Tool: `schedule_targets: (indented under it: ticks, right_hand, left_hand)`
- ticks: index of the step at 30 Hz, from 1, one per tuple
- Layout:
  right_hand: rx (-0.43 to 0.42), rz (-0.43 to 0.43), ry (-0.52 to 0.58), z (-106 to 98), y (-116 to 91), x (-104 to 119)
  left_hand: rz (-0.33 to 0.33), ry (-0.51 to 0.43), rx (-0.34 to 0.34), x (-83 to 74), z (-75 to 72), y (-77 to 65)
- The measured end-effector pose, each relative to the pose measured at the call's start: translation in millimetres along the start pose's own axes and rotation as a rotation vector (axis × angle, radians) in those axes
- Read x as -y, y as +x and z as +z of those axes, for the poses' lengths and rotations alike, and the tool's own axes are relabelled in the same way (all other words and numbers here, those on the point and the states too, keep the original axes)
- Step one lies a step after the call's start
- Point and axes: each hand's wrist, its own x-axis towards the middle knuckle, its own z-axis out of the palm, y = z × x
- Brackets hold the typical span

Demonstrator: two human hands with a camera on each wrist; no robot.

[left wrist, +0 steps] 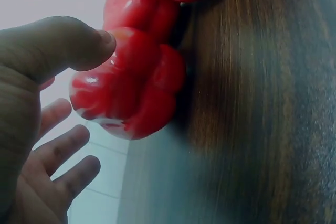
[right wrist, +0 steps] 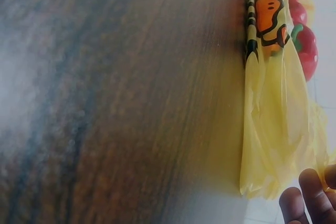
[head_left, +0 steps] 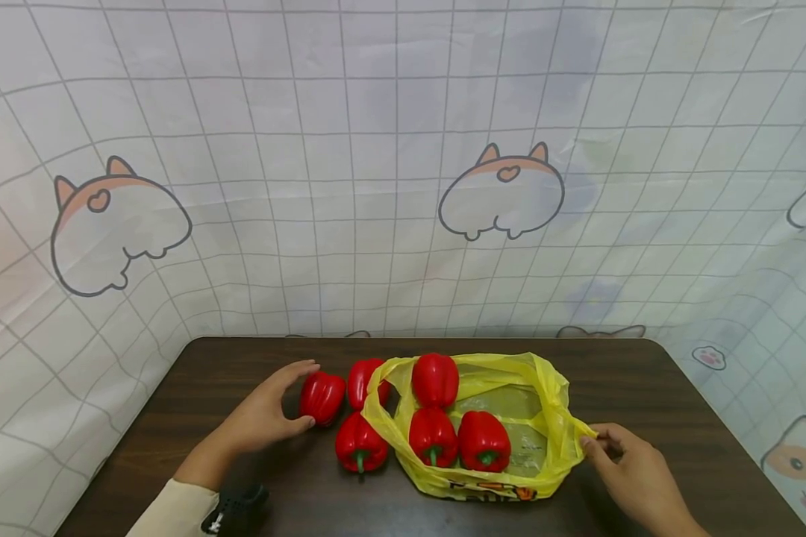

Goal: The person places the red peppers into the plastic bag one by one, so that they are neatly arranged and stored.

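My left hand (head_left: 262,414) is spread in a C around the near side of a red bell pepper (head_left: 322,397), the leftmost on the table. In the left wrist view the thumb (left wrist: 79,45) overlaps that pepper, while the other fingers extend loosely beside it; firm contact is unclear. A yellow plastic bag (head_left: 413,473) stands with its mouth spread wide. Inside it sit three red peppers, one at the back (head_left: 435,380) and two in front. My right hand (head_left: 634,473) pinches the bag's right rim between thumb and fingers.
Two more red bell peppers lie between my left hand and the bag, one behind (head_left: 361,380) and one in front (head_left: 361,444), close against the bag's left side. The dark wooden table (head_left: 242,358) ends at a white grid-patterned cloth (head_left: 376,261) behind.
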Motion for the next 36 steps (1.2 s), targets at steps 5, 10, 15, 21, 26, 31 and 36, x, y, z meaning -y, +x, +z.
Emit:
schedule_targets:
  ticks: [5, 10, 15, 21, 26, 31, 36]
  right_hand:
    - [0.001, -0.003, 0.000, 1, 0, 0]
    - [-0.001, -0.003, -0.002, 1, 1, 0]
    - [-0.002, 0.001, -0.004, 1, 1, 0]
    - [0.006, 0.009, -0.002, 0, 1, 0]
    - [0.006, 0.003, -0.003, -1, 2, 1]
    - [0.008, 0.001, 0.002, -1, 2, 0]
    - [0.012, 0.009, 0.008, -1, 2, 1]
  left_hand:
    - [-0.010, -0.006, 0.018, 5.5, 1.4, 1.4]
    - [-0.024, -0.001, 0.048, 9.2, 3.0, 3.3]
    - [-0.036, 0.014, 0.058, 10.3, 3.8, 3.4]
    - [-0.014, 0.037, 0.036, 10.4, 3.0, 2.4]
    - [-0.011, 0.035, 0.007, 13.1, 3.7, 1.3]
    - [-0.025, 0.047, -0.033, 14.9, 4.9, -1.0]
    - [-0.023, 0.053, -0.065, 14.4, 4.9, -4.2]
